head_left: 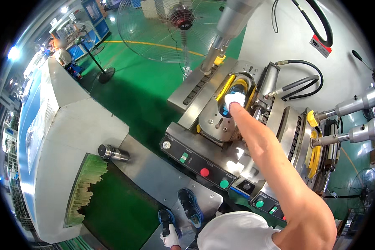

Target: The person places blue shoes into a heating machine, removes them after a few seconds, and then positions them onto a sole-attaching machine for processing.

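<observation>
My right hand [235, 100], in a white glove, reaches into the oval cavity of a shoe press. Its fingers close on a dark shoe with blue parts [238, 87], which sits between yellow pads [226, 87]. The glove hides part of this shoe. Low in the view, my left hand [171, 238], also gloved, grips the near end of a black and blue sneaker [166, 217] at a metal shelf [210, 199]. A second black and blue sneaker [190, 207] lies just right of it, apart from the hand.
A control panel with buttons [196, 164] runs along the press front. Hydraulic cylinders [354, 103] and hoses [308, 79] are at right. A steel flask [113, 153] lies by a grey housing with a green fringed opening [85, 187]. A large fan [181, 21] stands behind.
</observation>
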`<state>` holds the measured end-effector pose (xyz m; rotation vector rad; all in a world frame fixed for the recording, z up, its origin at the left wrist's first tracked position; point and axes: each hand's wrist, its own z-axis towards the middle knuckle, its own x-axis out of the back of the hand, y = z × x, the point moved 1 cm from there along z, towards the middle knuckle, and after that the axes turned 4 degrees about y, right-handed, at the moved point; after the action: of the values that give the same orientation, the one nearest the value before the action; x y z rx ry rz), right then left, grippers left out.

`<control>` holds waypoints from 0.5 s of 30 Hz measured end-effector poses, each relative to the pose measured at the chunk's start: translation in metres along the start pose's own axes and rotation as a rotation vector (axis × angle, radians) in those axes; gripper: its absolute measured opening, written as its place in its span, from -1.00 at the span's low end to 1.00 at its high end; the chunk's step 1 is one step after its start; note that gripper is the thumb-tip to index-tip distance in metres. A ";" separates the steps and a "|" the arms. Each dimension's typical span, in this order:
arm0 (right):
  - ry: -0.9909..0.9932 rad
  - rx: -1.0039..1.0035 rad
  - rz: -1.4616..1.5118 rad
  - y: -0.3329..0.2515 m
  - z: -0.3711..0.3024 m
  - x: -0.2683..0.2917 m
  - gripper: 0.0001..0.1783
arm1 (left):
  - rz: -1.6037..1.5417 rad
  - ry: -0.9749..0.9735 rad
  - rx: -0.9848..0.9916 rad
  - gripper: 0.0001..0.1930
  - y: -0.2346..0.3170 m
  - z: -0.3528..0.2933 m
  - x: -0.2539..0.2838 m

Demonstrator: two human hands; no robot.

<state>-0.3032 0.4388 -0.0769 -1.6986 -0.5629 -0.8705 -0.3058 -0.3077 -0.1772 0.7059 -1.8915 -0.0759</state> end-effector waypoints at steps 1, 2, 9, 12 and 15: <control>-0.066 0.042 -0.031 -0.022 -0.031 0.009 -0.38 | -0.003 0.021 0.016 -0.26 -0.002 -0.003 0.000; 0.010 0.015 -0.016 -0.018 -0.020 0.013 -0.41 | 0.041 0.102 0.023 -0.30 0.006 -0.008 -0.006; 0.065 0.494 -0.428 -0.003 0.062 -0.012 -0.62 | 0.064 0.221 -0.034 -0.33 0.033 -0.043 0.003; -0.010 0.820 -0.803 -0.023 0.049 0.003 -0.60 | -0.133 0.173 -0.406 -0.31 -0.004 -0.022 -0.009; -0.130 0.694 -0.547 -0.005 0.090 0.041 -0.54 | 0.130 0.136 -0.591 -0.37 0.044 -0.027 0.005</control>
<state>-0.2574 0.5239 -0.0546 -0.9741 -1.2900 -0.8057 -0.3024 -0.2668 -0.1455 0.1792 -1.6581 -0.4709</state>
